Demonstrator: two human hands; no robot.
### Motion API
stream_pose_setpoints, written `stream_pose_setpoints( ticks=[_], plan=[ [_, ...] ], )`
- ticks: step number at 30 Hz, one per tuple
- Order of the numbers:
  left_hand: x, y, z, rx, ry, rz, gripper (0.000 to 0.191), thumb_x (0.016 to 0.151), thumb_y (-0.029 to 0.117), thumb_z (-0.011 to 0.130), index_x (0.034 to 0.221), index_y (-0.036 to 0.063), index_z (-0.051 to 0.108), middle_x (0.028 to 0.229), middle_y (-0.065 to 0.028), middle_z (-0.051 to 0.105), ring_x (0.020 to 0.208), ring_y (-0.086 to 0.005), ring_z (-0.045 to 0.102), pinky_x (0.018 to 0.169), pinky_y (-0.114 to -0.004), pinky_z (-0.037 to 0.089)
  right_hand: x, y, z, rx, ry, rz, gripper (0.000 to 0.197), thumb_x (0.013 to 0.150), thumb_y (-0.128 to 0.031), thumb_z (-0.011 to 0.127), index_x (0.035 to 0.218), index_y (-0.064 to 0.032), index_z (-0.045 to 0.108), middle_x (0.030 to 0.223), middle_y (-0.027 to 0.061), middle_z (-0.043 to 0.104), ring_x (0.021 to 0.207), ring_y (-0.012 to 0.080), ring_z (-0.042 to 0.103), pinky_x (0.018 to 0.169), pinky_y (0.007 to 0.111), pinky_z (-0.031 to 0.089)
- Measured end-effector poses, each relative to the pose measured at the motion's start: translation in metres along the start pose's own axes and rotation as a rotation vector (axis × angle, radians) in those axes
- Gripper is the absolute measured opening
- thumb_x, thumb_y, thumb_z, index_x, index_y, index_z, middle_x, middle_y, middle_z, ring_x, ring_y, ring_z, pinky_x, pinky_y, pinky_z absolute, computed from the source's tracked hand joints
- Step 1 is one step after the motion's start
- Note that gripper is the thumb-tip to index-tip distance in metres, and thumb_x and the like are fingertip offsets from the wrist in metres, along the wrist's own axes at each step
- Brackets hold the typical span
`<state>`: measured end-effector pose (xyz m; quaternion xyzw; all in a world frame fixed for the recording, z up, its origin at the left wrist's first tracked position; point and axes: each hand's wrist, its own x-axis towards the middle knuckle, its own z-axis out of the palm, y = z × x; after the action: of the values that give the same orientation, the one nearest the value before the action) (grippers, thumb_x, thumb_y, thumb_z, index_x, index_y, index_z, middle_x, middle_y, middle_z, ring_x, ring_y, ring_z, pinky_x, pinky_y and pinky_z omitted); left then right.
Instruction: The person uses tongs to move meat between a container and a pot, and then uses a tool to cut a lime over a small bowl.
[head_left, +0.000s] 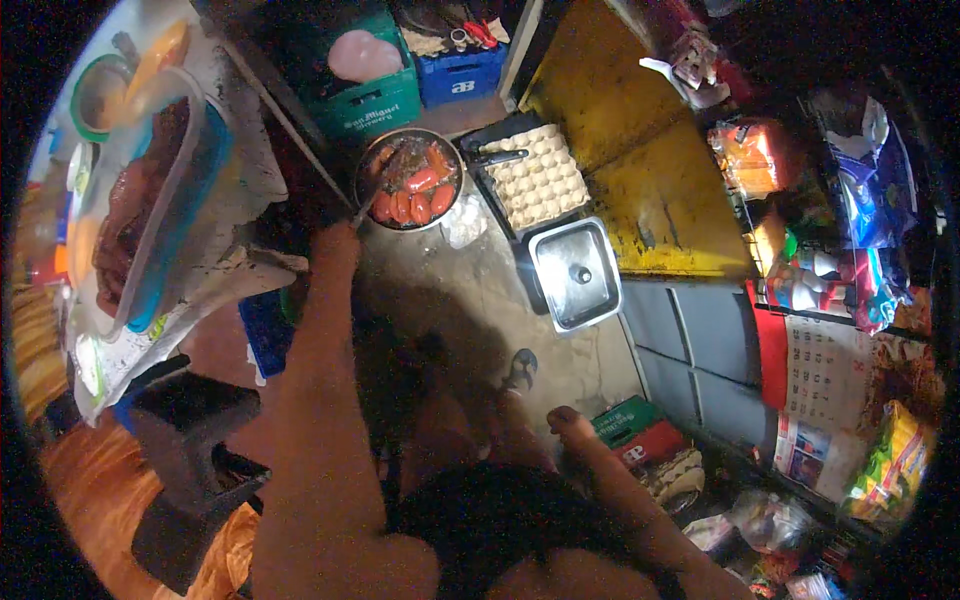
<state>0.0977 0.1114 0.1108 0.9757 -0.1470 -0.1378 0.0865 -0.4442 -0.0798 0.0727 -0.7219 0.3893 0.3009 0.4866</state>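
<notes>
Red sausages (421, 202) lie in dark, bubbling oil in a round frying pan (455, 142) beyond my feet. At the pan's near left rim is my left hand (335, 238), its fingers closed around what looks like a thin utensil (364, 211) that reaches over the rim. The utensil's far end is hard to make out among the food. My right hand (570, 426) hangs low beside my leg, away from the pan. Its fingers are curled, and nothing shows in them. A black handle (502, 157) extends right from the pan.
Right of the pan sit a cardboard egg tray (536, 176) and a rectangular steel lid (574, 255) with a knob. Green (375, 105) and blue (461, 75) crates stand behind. A long plastic tub (169, 195) of dark meat rests on the left table. Packaged goods (810, 289) line the right wall.
</notes>
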Motion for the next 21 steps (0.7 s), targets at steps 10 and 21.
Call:
stream_pose_setpoints(
  ticks=[10, 21],
  plan=[
    [-0.058, -0.002, -0.005, -0.042, -0.023, 0.021, 0.029, 0.087, 0.030, 0.047, 0.094, 0.0063, 0.062, 0.094, -0.0203, 0.062, 0.091, -0.0363, 0.059, 0.077, -0.046, 0.048, -0.021, 0.010, -0.032, -0.012, 0.025, -0.151, 0.031, 0.081, -0.029, 0.059, 0.099, -0.0038, 0.059, 0.078, 0.0076, 0.063, 0.066, 0.0161, 0.060, 0.055, 0.030, 0.046],
    [-0.072, 0.004, 0.016, -0.006, 0.236, 0.176, 0.031, 0.088, 0.025, 0.043, 0.088, 0.0035, 0.065, 0.090, -0.0174, 0.064, 0.082, -0.0341, 0.062, 0.072, -0.044, 0.050, -0.022, 0.051, -0.063, -0.339, 0.101, -0.290, 0.031, 0.082, -0.027, 0.056, 0.103, -0.0040, 0.058, 0.089, 0.0098, 0.064, 0.072, 0.0175, 0.062, 0.059, 0.029, 0.048]
  ],
)
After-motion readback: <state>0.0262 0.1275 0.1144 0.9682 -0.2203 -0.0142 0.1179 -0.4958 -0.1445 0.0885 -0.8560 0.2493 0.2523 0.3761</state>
